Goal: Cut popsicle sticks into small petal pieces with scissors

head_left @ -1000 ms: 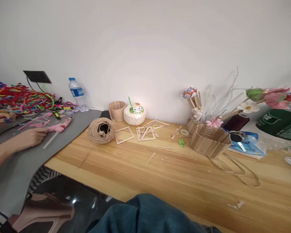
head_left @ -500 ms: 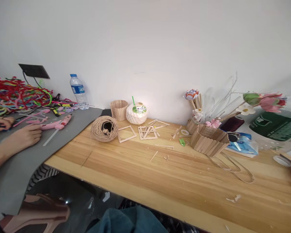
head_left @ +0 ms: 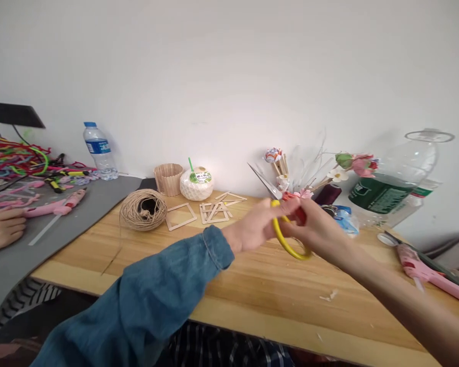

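Scissors [head_left: 283, 239] sit in the middle of the frame, held up over the table [head_left: 252, 290] between both hands, the blades pointing up and left toward the wall and a yellow loop hanging below the fingers. My left hand [head_left: 252, 229], coming out of a blue sleeve from lower left, has its fingers curled onto the yellow loop. My right hand [head_left: 317, 229], bare-armed from lower right, is closed on the handle end, where a bit of red shows. The picture is blurred there, so I cannot tell which fingers go through which loop. I judge the step in hand to be settling the grip, one hand steadying while the other seats itself. Working the blades would call for thumb and fingers properly in the loops and the other hand clear of the edges. Behind the hands, centre left, lie a twine ball [head_left: 143, 209] and flat stick frames [head_left: 214, 211], with a stick cup [head_left: 169, 179] and a coconut [head_left: 196, 183] by the wall. Paper flowers [head_left: 352, 164] and a big cut bottle [head_left: 390, 191] stand at upper right, and a pink glue gun [head_left: 424, 267] lies at the right edge. At far left, on a grey mat [head_left: 42, 250], a co-worker's hand [head_left: 2, 229] rests near another glue gun [head_left: 55, 206], well apart from mine.
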`<state>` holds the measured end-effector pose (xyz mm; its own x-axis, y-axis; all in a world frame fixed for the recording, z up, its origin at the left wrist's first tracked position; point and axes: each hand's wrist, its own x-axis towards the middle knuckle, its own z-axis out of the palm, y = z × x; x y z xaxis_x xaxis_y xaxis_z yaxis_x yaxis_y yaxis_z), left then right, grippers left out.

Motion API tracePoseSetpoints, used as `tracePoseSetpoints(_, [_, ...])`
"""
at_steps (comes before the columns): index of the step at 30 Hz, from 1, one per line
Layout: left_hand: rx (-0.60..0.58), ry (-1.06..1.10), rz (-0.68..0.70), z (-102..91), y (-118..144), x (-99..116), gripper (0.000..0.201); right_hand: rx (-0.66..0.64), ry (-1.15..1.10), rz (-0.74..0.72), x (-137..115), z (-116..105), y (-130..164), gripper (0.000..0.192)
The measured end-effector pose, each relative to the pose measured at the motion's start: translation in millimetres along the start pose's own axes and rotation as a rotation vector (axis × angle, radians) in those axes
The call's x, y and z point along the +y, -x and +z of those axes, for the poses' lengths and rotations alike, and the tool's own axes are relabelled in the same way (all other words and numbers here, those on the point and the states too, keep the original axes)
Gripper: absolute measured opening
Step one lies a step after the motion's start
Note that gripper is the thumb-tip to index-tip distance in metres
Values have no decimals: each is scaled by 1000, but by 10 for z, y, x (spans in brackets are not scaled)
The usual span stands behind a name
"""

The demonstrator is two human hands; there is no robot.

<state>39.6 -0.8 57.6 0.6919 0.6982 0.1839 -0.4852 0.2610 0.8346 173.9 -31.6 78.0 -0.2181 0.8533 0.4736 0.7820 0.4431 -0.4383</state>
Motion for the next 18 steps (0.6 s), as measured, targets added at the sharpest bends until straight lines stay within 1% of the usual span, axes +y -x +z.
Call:
tracePoseSetpoints(1, [66,78,-3,-16,-55,44,33,-19,51,-26,-31,16,-70,13])
tracePoseSetpoints(2, [145,133,4,-33,-99,77,28,-15,107,-44,-63,14,-125,20])
tracePoseSetpoints(3, [216,169,27,-55,-138,109,25,20,172,-48,-102,-1,-157,24])
tracePoseSetpoints(4, [287,186,64,-83,-177,145,24,60,226,-52,-156,-20,-163,24])
tracePoseSetpoints(6, [363,196,124,-159,-273,236,24,147,340,-79,-321,-22,-86,30])
tracePoseSetpoints(7, [394,197,152,-204,-333,290,24,229,479,-156,-431,19,-7,36])
tracePoseSetpoints(8, [432,199,176,-249,-400,345,24,272,495,-208,-553,99,89,41])
tracePoseSetpoints(9, [464,199,202,-294,-472,396,22,246,460,-296,-679,219,195,43])
tracePoseSetpoints(10, [509,194,228,-336,-545,441,20,175,296,-433,-799,372,299,44])
tracePoseSetpoints(11, [553,187,255,-373,-617,477,19,84,175,-457,-904,546,393,44])
tracePoseSetpoints(12, [599,182,277,-406,-682,504,19,22,119,-474,-989,724,468,40])
tracePoseSetpoints(13, [639,176,292,-436,-741,522,18,-22,108,-492,-1051,889,523,28])
tracePoseSetpoints(14, [675,172,303,-463,-790,534,17,-14,120,-532,-1092,1026,558,15])
tracePoseSetpoints(15, [707,168,308,-491,-830,541,16,-2,119,-549,-1116,1124,577,7])
tracePoseSetpoints(16, [737,165,313,-520,-863,547,15,11,109,-556,-1129,1180,585,8])
tracePoseSetpoints(18, [797,156,326,-588,-916,559,14,47,49,-586,-1148,1178,594,11])
